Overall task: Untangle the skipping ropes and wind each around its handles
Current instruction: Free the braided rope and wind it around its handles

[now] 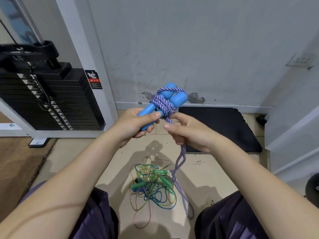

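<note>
Far left of the frame: a black weight stack (pixel 51 99) stands inside a white machine frame (pixel 96 69), with a black and red warning label (pixel 93 79) fixed to the upright.

Centre left: the left hand (pixel 138 122) is closed around the lower ends of two blue handles (pixel 165 100), held side by side and angled toward the upper right. The thumb lies across the handles. A purple-and-white braided rope (pixel 163 105) is wound in several turns around the middle of both handles, with one strand looping over the upper end of the handles.

Centre right: the right hand (pixel 188 133) is closed on the same braided rope just below the windings, pinching it between thumb and fingers. The two hands are just beside each other. From under the right hand the rope hangs down in a doubled length to the floor (pixel 69 161) and ends in a loop at lower centre.

Lower centre, between the person's knees: a tangled pile of thin translucent ropes (pixel 151 190) in green, blue, yellow and pink lies on the floor, with green handles (pixel 164 176) inside the tangle. The hanging braided rope passes along the right edge of this pile; contact cannot be determined.

Right of centre: a black mat (pixel 224 128) lies on the floor against the grey wall (pixel 189 40). Upper right: a wall socket plate (pixel 300 60).
</note>
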The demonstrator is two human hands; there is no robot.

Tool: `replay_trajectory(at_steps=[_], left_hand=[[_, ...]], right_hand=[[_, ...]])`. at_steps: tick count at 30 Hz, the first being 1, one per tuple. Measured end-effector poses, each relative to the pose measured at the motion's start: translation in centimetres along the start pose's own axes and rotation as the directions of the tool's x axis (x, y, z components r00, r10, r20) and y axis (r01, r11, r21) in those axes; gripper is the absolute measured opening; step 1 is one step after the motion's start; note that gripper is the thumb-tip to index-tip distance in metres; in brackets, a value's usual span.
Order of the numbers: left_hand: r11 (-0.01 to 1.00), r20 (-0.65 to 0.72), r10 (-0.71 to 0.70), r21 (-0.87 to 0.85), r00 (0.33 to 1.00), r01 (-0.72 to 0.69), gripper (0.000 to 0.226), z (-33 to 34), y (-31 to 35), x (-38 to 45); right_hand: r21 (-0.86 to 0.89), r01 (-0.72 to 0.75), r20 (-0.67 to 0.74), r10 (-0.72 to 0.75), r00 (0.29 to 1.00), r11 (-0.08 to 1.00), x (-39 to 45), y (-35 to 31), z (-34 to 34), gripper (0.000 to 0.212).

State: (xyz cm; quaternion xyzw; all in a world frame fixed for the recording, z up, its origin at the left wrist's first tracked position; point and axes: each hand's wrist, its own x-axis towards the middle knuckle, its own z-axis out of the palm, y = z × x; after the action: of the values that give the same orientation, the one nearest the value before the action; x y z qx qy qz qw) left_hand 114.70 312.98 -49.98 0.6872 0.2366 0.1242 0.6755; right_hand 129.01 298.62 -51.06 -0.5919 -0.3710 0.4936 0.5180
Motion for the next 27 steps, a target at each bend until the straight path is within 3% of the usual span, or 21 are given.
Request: replay_trajectory(at_steps=[4, 9, 14, 20, 23, 27], left_hand=[[1.0, -0.071, 0.002, -0.012, 0.997, -0.003, 0.028, 0.1, -0.2, 0.1], [0.999, -0.066, -0.011, -0.053, 0.998, 0.008, 0.03, 0.1, 0.0, 0.0], [0.998, -0.035, 0.005, -0.055, 0.999, -0.007, 0.028, 0.8, 0.4, -0.2], [0.999, -0.18, -0.029, -0.018, 0.983, 0.026, 0.03, 0.5, 0.2, 0.1], [0.99, -0.22, -0.067, 0.109, 0.973, 0.093, 0.033, 0.7, 0.1, 0.4], [0.938, -0.158, -0.092, 0.319, 0.983, 0.139, 0.032, 0.8, -0.1, 0.4]], right_hand=[[-0.115, -0.005, -0.139, -0.011, 0.99, 0.993, 0.4, 0.2, 0.7, 0.004], [-0.187, 0.051, -0.238, -0.096, 0.966, 0.981, 0.8, 0.1, 0.2, 0.023], [-0.205, 0.04, -0.407, -0.122, 0.905, 0.978, 1.4, 0.1, -1.1, 0.03], [-0.09, 0.041, -0.284, -0.065, 0.957, 0.995, 0.8, -0.5, -0.6, 0.036], [-0.056, 0.058, -0.242, -0.07, 0.968, 0.997, 0.5, -0.9, -0.1, 0.039], [-0.062, 0.073, -0.239, -0.086, 0.967, 0.995, -0.2, -1.6, -0.2, 0.036]])
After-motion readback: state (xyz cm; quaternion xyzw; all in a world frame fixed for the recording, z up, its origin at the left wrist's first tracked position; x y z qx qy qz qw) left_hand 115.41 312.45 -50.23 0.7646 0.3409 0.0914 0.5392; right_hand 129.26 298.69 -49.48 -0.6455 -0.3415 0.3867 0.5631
